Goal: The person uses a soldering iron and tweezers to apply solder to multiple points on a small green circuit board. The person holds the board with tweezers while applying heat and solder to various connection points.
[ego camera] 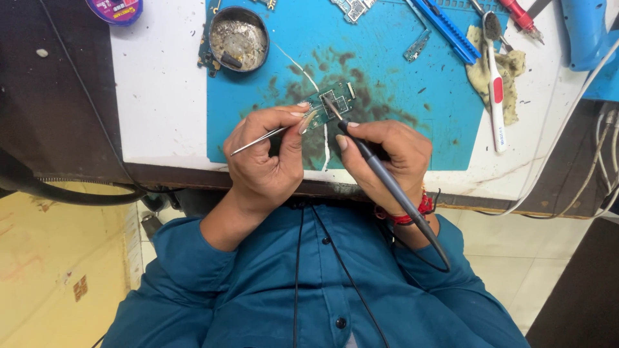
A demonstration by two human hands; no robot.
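right grip closed on soldering iron (left pinches tweezers) over circuit board.

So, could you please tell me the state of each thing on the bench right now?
Left hand: gripping thin metal tweezers, tips at the board.
Right hand: holding grey soldering iron, tip on the board.
Small green circuit board: flat on the stained blue mat.
Round metal tin: open.
White-and-red toothbrush: lying flat, unused.
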